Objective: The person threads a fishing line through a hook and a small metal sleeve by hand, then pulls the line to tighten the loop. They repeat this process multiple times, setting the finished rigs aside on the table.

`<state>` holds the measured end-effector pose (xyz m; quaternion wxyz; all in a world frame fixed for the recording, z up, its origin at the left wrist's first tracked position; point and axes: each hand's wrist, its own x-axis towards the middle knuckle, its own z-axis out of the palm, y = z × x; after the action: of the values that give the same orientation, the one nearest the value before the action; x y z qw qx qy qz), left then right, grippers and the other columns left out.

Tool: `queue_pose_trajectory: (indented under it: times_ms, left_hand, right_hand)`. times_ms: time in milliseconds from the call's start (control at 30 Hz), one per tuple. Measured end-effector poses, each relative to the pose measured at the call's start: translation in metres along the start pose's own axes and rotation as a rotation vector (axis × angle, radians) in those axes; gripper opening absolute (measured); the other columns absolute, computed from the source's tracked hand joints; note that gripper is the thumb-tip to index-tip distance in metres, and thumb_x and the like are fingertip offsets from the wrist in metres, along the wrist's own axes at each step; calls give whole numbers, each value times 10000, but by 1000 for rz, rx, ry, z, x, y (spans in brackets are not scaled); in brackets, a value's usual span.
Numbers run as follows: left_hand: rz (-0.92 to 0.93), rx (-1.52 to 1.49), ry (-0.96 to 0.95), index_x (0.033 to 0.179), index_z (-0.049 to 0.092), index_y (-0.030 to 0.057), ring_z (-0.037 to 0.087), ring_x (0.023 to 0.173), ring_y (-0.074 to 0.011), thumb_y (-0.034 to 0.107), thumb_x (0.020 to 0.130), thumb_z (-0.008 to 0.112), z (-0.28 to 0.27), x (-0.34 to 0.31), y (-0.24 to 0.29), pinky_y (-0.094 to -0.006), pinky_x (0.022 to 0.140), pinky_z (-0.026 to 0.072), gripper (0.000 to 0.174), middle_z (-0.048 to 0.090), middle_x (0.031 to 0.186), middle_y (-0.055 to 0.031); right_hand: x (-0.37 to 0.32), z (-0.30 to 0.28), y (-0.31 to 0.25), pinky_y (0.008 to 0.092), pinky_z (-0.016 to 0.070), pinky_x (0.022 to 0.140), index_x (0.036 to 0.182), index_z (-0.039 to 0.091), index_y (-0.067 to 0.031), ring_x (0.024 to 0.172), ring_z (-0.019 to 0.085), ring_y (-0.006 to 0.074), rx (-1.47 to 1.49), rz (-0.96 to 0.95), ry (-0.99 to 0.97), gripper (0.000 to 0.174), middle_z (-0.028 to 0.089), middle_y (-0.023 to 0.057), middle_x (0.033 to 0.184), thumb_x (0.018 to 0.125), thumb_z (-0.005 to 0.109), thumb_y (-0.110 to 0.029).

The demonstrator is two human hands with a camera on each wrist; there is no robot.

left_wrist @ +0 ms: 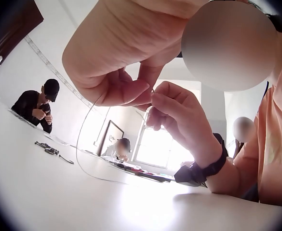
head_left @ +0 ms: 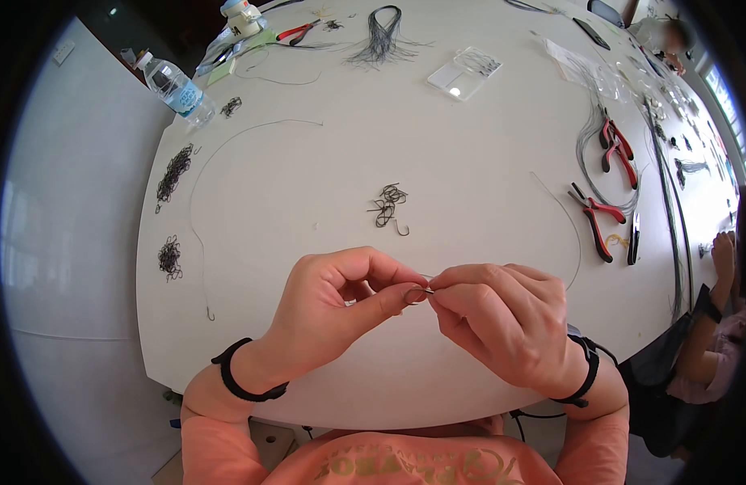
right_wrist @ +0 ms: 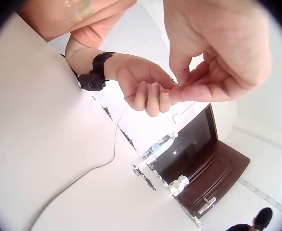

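Observation:
Over the near part of the table (head_left: 332, 388), both hands meet at their fingertips. The left hand (head_left: 328, 295) pinches a small dark fish hook (head_left: 420, 291) between thumb and index finger; the fingers hide most of it. From the other side, the right hand (head_left: 506, 323) pinches at the same spot, fingertips right at the hook. A thin wire (head_left: 579, 242) curves across the table beside the right hand. In the left wrist view, a wire (left_wrist: 77, 149) loops down from the hands. Ahead lies a small pile of fish hooks (head_left: 385, 202), with one loose hook (head_left: 402, 230) beside it.
More hook piles (head_left: 175, 178) line the left edge, near a water bottle (head_left: 179, 93). A wire leader (head_left: 192, 194) ends in a hook. Red-handled pliers (head_left: 599, 222) lie at right, a clear plastic box (head_left: 465, 74) and a wire bundle (head_left: 381, 36) farther back. Other people sit around the table.

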<state>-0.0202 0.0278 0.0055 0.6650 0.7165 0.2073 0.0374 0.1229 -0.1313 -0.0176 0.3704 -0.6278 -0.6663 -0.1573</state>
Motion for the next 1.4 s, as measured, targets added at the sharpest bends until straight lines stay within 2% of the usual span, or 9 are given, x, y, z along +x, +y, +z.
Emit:
queue_pose_trajectory:
  times_ms: [233, 467, 567, 667, 733, 833, 867, 933, 1400]
  left_hand:
    - [-42, -42, -28, 1028, 715, 7, 625, 767, -68, 73, 968, 630, 0, 0, 5, -200, 628, 465, 123, 748, 935, -66]
    - [-55, -93, -54, 1042, 708, -1, 623, 760, -80, 111, 992, 592, -2, 0, 4, -210, 625, 463, 168, 748, 945, -80]
    - [-67, -141, -64, 1036, 704, -5, 645, 796, -88, 91, 980, 619, -3, 0, 5, -218, 653, 488, 140, 742, 933, -80]
    - [-50, -23, -33, 1006, 696, -9, 671, 836, -98, 53, 953, 661, -1, -1, -3, -225, 682, 514, 89, 735, 912, -76]
    - [41, -28, 10, 966, 728, 23, 544, 628, -7, 151, 928, 735, -1, 0, -9, -176, 579, 437, 134, 727, 865, 1]
    - [44, -25, 66, 955, 725, 26, 545, 626, -6, 144, 926, 735, 0, -1, -7, -173, 572, 436, 122, 728, 862, 0]
    - [45, -25, 68, 955, 725, 26, 545, 626, -6, 144, 926, 735, 0, -1, -4, -173, 572, 436, 122, 728, 862, 0]
    - [-26, 8, 47, 932, 673, -3, 692, 852, -108, 11, 924, 691, -1, -2, 4, -221, 689, 526, 24, 725, 899, -69]
    - [-1, 10, 33, 929, 670, 0, 698, 850, -118, 10, 924, 691, 2, -3, 2, -229, 685, 531, 23, 718, 888, -63]
  right_hand:
    - [-1, 2, 0, 253, 460, 485, 818, 546, -39, 581, 584, 123, 7, 11, -18, 162, 604, 33, 840, 735, 679, 2]
    - [-2, 4, 0, 252, 466, 495, 792, 538, -39, 594, 582, 121, -13, 0, -15, 157, 585, 35, 822, 702, 664, -10]
    - [-2, 3, -1, 253, 469, 498, 791, 540, -41, 600, 583, 123, -25, -5, -20, 162, 585, 37, 821, 687, 661, -12]
    - [-2, 3, -2, 255, 464, 495, 797, 546, -38, 612, 593, 127, -10, -8, -39, 154, 592, 41, 830, 696, 659, -5]
    - [-3, 7, 0, 266, 458, 491, 836, 570, -44, 624, 609, 140, 44, 14, 0, 174, 612, 32, 848, 725, 702, -20]
    - [6, -2, -3, 282, 459, 494, 882, 593, -60, 630, 623, 158, 127, 196, -60, 219, 632, 23, 859, 746, 764, -66]
    - [6, -3, -3, 282, 459, 494, 882, 593, -60, 630, 623, 158, 127, 194, -61, 219, 632, 23, 859, 746, 764, -66]
    - [5, -5, -4, 291, 467, 503, 907, 602, -79, 614, 623, 172, 106, 256, -95, 260, 636, 14, 836, 744, 803, -105]
    - [1, 0, -5, 301, 414, 452, 784, 580, -89, 494, 537, 184, 143, 232, -7, 180, 558, 9, 678, 745, 743, -24]
